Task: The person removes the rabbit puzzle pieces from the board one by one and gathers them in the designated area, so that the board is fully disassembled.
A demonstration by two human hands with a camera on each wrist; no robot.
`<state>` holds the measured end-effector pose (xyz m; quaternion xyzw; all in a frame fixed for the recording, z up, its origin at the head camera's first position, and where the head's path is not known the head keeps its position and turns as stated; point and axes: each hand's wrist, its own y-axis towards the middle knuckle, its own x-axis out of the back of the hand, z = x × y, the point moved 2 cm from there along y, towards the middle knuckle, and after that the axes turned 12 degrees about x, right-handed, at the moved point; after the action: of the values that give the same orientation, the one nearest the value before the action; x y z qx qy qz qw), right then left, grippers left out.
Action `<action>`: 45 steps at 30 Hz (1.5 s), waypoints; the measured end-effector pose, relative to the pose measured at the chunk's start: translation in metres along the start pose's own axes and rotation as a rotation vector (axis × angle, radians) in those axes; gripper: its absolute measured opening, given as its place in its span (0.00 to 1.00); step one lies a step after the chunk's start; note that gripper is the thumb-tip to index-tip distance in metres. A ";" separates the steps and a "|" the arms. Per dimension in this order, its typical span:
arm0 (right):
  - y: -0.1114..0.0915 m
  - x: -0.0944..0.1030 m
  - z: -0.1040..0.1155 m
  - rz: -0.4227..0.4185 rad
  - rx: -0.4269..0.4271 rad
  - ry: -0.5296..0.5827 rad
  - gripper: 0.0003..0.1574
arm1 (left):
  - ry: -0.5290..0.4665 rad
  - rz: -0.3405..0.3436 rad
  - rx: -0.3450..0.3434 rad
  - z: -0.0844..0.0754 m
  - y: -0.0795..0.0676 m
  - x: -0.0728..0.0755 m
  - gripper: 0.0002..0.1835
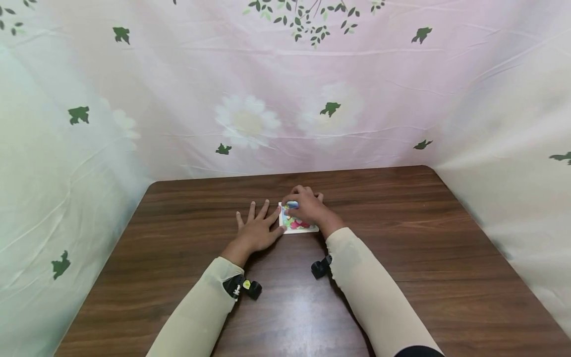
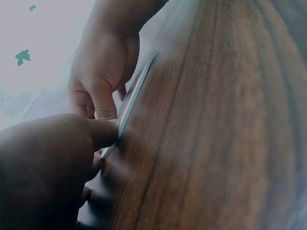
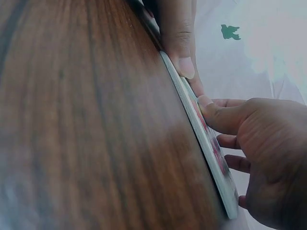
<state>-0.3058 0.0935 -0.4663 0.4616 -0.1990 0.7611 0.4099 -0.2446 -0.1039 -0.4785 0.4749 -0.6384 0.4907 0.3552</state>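
Note:
A small flat board [image 1: 300, 230] with a white border and a colourful picture lies on the table. My left hand [image 1: 257, 234] is spread at its left side, with the thumb on the near left corner and the index finger by the left edge. The left wrist view shows that thumb pressing the thin edge of the board [image 2: 136, 91]. My right hand [image 1: 310, 206] arches over the picture and covers much of it. In the right wrist view, the right thumb [image 3: 216, 112] touches the board's face beside the left thumb. Whether it pinches something there is hidden.
The brown wooden table [image 1: 200, 208] has rounded far corners. A pale curtain [image 1: 276, 89] with flowers and green bird shapes surrounds its back and sides. Small black cameras sit on both wrists, the left one [image 1: 243, 286] and the right one [image 1: 321, 267].

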 end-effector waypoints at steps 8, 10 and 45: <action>0.003 -0.002 0.002 0.012 -0.009 0.028 0.13 | -0.005 -0.006 -0.003 -0.001 0.001 0.000 0.39; 0.004 -0.003 0.002 0.018 -0.016 0.025 0.12 | -0.002 -0.003 -0.001 -0.001 0.001 0.000 0.39; 0.007 0.001 0.014 -0.010 -0.054 0.055 0.15 | -0.003 0.001 -0.002 -0.002 -0.003 0.003 0.39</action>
<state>-0.3042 0.0800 -0.4583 0.4302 -0.2057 0.7659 0.4312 -0.2430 -0.1031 -0.4743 0.4751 -0.6396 0.4893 0.3546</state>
